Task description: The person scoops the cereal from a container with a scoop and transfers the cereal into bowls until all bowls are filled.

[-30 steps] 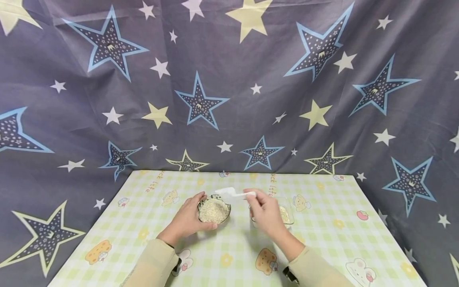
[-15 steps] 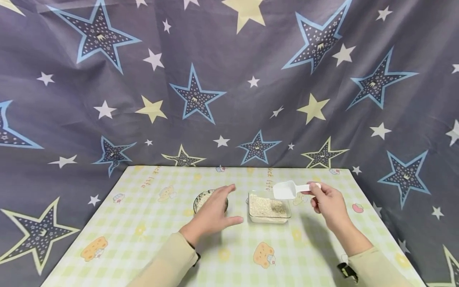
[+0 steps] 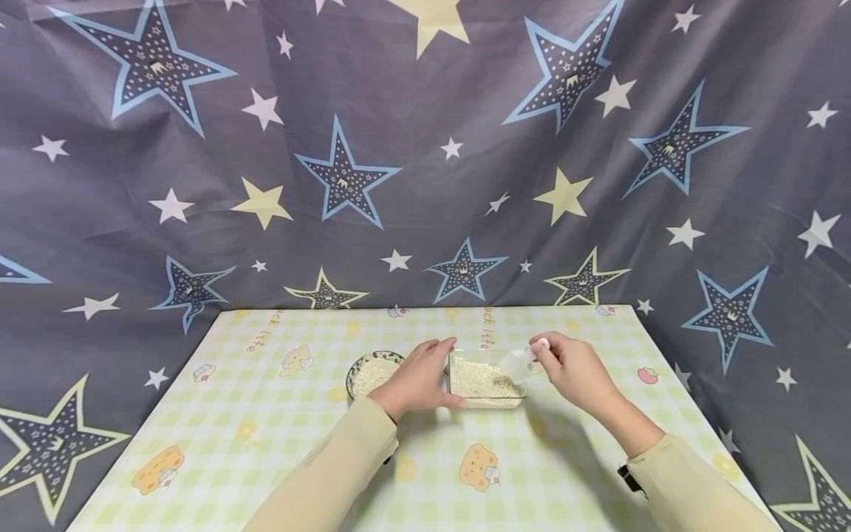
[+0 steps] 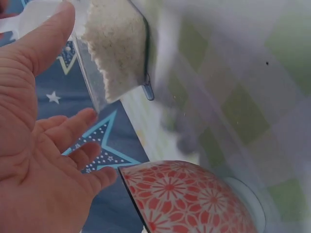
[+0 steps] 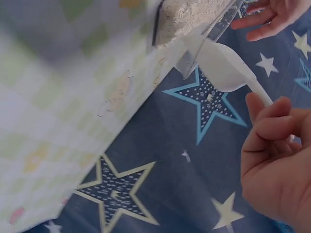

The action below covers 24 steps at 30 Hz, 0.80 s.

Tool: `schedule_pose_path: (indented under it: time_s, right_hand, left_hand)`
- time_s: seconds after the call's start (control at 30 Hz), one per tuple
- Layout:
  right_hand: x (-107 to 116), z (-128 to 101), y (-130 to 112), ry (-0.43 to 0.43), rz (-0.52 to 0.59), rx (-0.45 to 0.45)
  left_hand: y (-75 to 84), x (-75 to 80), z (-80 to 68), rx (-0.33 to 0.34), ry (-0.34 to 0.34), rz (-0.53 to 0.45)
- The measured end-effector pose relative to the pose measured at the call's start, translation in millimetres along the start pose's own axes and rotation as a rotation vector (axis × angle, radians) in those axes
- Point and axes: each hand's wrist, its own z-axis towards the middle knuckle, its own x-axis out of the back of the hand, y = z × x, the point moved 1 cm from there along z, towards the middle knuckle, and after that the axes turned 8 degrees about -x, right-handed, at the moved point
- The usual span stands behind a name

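Note:
My right hand (image 3: 577, 371) pinches the handle of a white plastic scoop (image 3: 515, 366). The scoop's head dips over the right end of a rectangular glass dish (image 3: 488, 403) holding pale flakes that look like oats (image 3: 475, 378). In the right wrist view, the scoop (image 5: 223, 68) overlaps the dish's end wall. At the dish's left side is my left hand (image 3: 419, 377), its fingers spread and slightly bent, thumb near the front corner. Left of the dish stands a round bowl (image 3: 350, 380) of similar flakes, partly hidden by that hand; red flowers pattern its outside (image 4: 184, 194).
Both vessels stand on a table with a green checked cloth (image 3: 266, 399) printed with cartoon figures. A dark curtain with stars (image 3: 412, 148) hangs behind the far table edge. Small crumbs (image 5: 119, 94) lie on the cloth near the dish.
My left hand has let go of the bowl and moved right to the dish. My right hand has carried the scoop from near the bowl, out past the dish, then back down over its right end.

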Motion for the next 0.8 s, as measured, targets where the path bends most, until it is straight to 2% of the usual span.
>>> schedule_pose_path:
  time_s: [0.1, 0.2, 0.3, 0.37, 0.5, 0.67, 0.8]
  right_hand:
    - [-2.8, 6.0, -11.5, -0.031, -0.124, 0.074]
    - [-5.7, 10.4, -19.5, -0.064, -0.203, 0.118]
    - [-7.8, 14.5, -23.5, -0.097, -0.210, 0.125]
    - [-9.4, 16.5, -22.0, -0.120, -0.175, 0.093]
    - [-11.8, 18.0, -9.2, -0.157, -0.037, -0.063]
    - [-17.8, 15.5, 9.8, -0.194, 0.230, -0.345]
    - [-27.6, 10.5, 19.4, -0.206, 0.402, -0.503]
  left_hand:
    - [-2.6, 1.6, 3.1, -0.007, -0.006, -0.020]
    - [-2.2, 4.0, 6.2, -0.013, -0.026, -0.034]
    - [-1.7, 4.8, 9.4, -0.016, -0.043, -0.035]
    - [-1.5, 4.8, 10.9, -0.009, -0.051, -0.032]
    - [-1.4, 4.1, 11.8, 0.003, -0.055, -0.037]
    - [-2.3, 3.4, 10.5, 0.024, -0.047, -0.039]
    - [-3.9, 1.7, 9.1, 0.029, -0.034, -0.042]
